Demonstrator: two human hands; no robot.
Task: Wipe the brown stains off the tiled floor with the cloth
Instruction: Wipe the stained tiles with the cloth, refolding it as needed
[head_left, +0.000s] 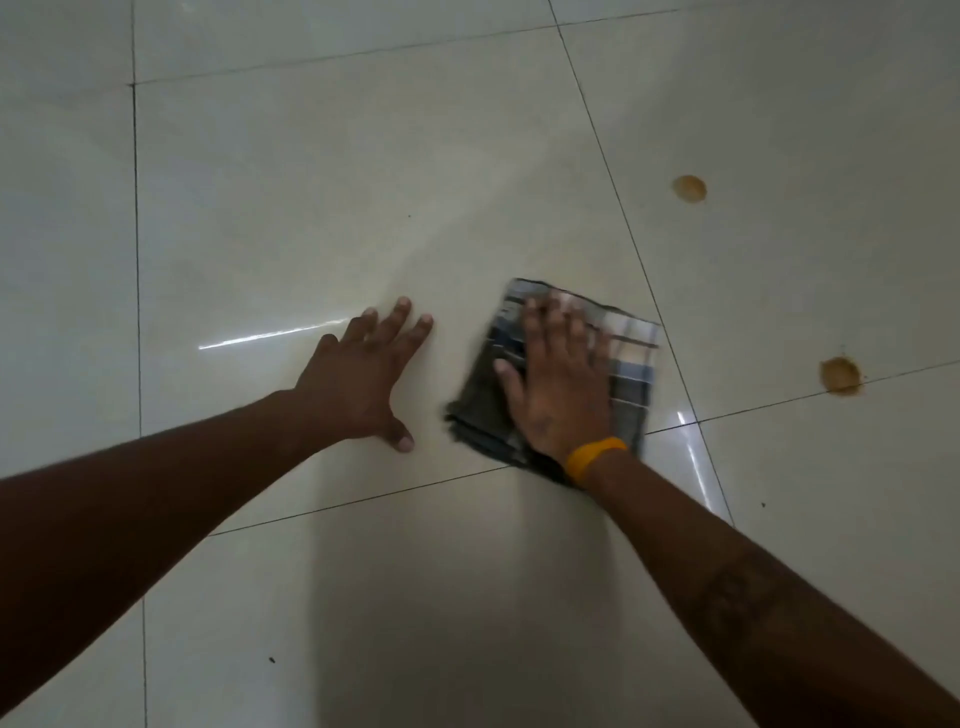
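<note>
A folded checked cloth (631, 358) in grey, blue and white lies flat on the glossy cream tiled floor (322, 197). My right hand (558, 384) presses on it with straight, spread fingers; a yellow band circles that wrist. My left hand (363, 374) rests flat on the bare tile just left of the cloth, fingers spread. Two round brown stains show to the right of the cloth: one farther away (689, 188), one nearer (840, 376) beside a grout line. The cloth looks blurred.
Dark grout lines cross the floor; one joint (670, 343) runs past the cloth's right edge. Small dark specks (271, 660) dot the tiles. Light glare streaks lie left of my left hand and below the cloth's right corner.
</note>
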